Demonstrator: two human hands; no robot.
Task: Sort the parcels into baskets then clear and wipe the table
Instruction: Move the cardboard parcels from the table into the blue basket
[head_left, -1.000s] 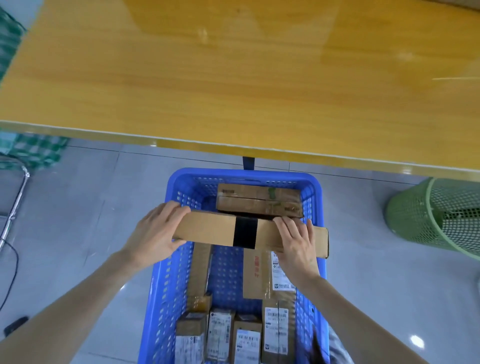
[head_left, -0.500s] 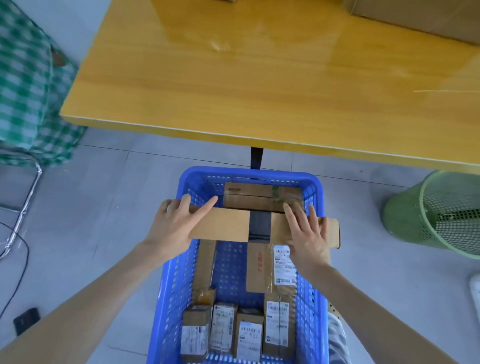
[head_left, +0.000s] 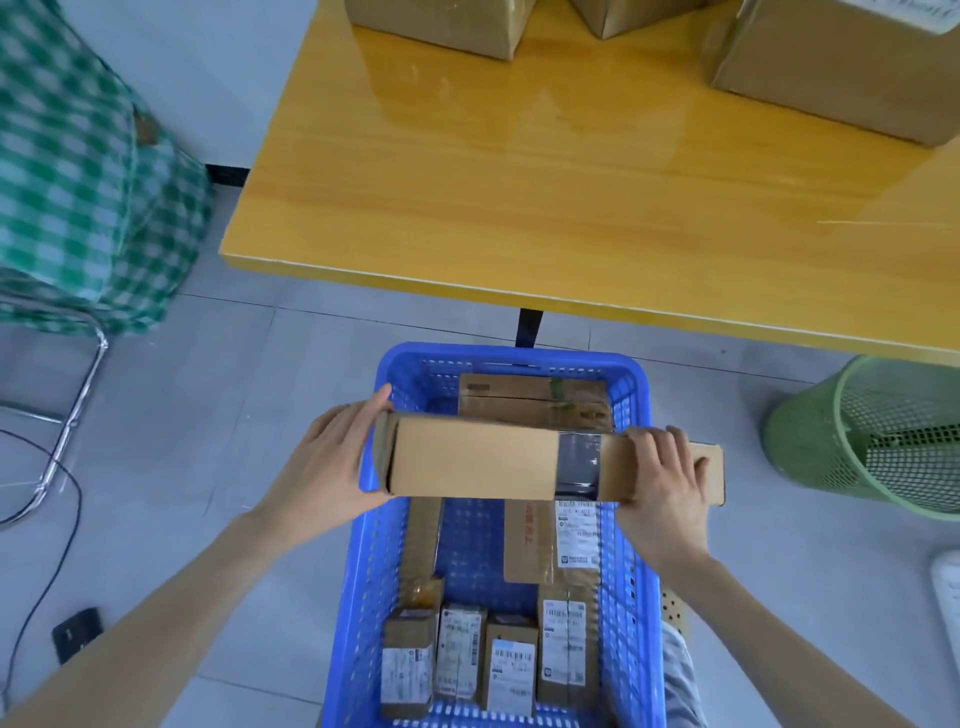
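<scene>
Looks like a small parcel-sorting room, back-office sort of place.
Blue plastic basket (head_left: 369, 571) on a grey tiled floor (head_left: 208, 441) packed with shipping-label parcels (head_left: 511, 667), more cardboard boxes (head_left: 841, 67) along the top of the frame on a glossy yellow table (head_left: 519, 182), green mesh bin (head_left: 883, 441) at the right edge.

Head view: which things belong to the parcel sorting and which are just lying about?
Job: long box, held by left hand and right hand; blue basket; parcels inside it; boxes on the table.
Lying about: green bin; checked cloth; chair leg.
</scene>
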